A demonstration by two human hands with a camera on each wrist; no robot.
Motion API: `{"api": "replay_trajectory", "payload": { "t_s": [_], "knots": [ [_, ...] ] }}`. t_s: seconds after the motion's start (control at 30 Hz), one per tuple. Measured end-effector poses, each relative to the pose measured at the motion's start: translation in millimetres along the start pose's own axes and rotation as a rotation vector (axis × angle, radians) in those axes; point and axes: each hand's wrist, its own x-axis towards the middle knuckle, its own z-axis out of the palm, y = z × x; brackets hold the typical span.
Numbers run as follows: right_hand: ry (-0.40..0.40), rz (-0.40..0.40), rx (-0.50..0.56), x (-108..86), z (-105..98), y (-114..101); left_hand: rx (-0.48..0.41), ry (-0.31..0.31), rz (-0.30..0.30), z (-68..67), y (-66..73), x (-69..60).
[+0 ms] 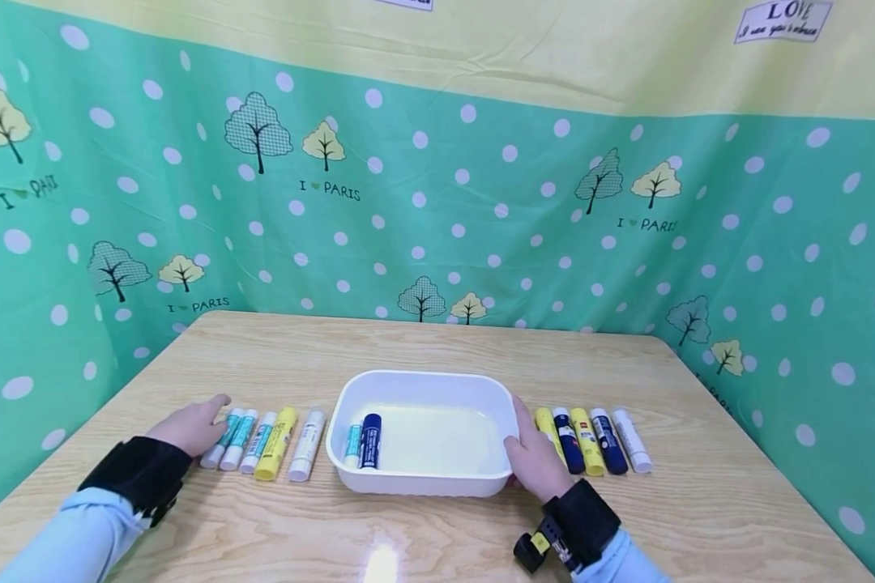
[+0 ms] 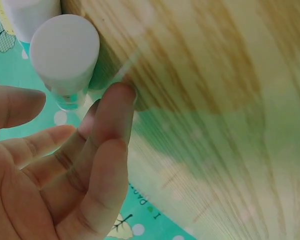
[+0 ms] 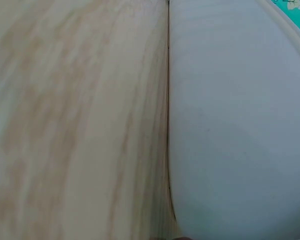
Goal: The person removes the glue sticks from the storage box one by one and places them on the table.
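My left hand is at the left end of a row of glue sticks. Its fingers are spread loosely beside the outermost white-and-teal glue stick. In the left wrist view, that hand has its thumb and fingers around the space by a white-capped glue stick, and nothing is gripped. My right hand holds the right side of a white plastic tub, thumb at the rim. Inside the tub, at its left end, a small teal-and-white glue stick stands beside a dark blue one.
The left row also has a yellow glue stick and a white one. Right of the tub lie yellow, dark blue and white glue sticks. Patterned green cloth hangs behind the wooden table.
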Motion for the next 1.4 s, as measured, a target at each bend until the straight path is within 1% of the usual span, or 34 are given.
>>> {"api": "replay_trajectory", "payload": {
  "t_s": [0.1, 0.2, 0.27, 0.37, 0.47, 0.53, 0.67, 0.77, 0.87, 0.93, 1.03, 1.1, 1.17, 1.23, 1.3, 1.4],
  "knots": [
    [0.000, 0.000, 0.000, 0.7, -0.3, 0.1, 0.000, 0.002, -0.004, -1.1, -0.3, -0.3],
    [0.003, -0.015, -0.001, 1.3, -0.1, 0.4, 0.003, 0.003, -0.020, -2.5, 0.1, -0.9],
    [0.006, -0.022, -0.002, 1.5, 0.1, 0.4, 0.011, 0.019, -0.027, -3.0, 0.9, -1.7],
    [0.005, -0.023, -0.007, 1.8, 0.2, 0.5, 0.028, 0.091, -0.031, -3.5, 4.2, -3.8],
    [0.006, -0.014, -0.010, 1.9, 0.2, 0.3, 0.026, 0.186, -0.005, -7.8, 14.4, -6.0],
    [0.005, -0.013, -0.012, 1.8, 0.0, 0.4, 0.008, 0.232, 0.026, -12.0, 26.1, -6.6],
    [0.008, -0.007, -0.013, 1.3, -0.7, -0.2, -0.047, 0.276, 0.105, -19.5, 58.0, -6.7],
    [0.009, -0.006, -0.010, 1.0, -1.1, -0.2, -0.080, 0.310, 0.162, -19.8, 83.5, -5.5],
    [0.005, -0.012, -0.004, 0.9, -0.5, 0.2, -0.095, 0.360, 0.228, -17.9, 109.2, -3.6],
    [0.001, -0.013, 0.001, 0.9, 0.2, 0.7, -0.109, 0.371, 0.270, -17.4, 127.9, -3.2],
    [-0.009, -0.011, 0.007, 1.0, 1.3, 1.4, -0.138, 0.373, 0.316, -19.9, 156.0, -2.9],
    [-0.011, -0.010, 0.007, 1.3, 1.4, 1.7, -0.164, 0.382, 0.337, -24.2, 173.6, -1.0],
    [-0.012, -0.010, 0.010, 1.5, 1.5, 2.0, -0.180, 0.397, 0.347, -29.3, 189.2, 2.4],
    [-0.011, -0.011, 0.014, 1.7, 1.4, 2.3, -0.186, 0.398, 0.352, -32.9, 202.1, 6.8],
    [-0.011, -0.010, 0.015, 1.9, 1.3, 2.7, -0.171, 0.380, 0.351, -32.3, 212.2, 11.8],
    [-0.013, -0.015, 0.013, 2.6, 1.2, 3.1, -0.120, 0.307, 0.329, -23.2, 221.2, 19.3]
  ]
}}
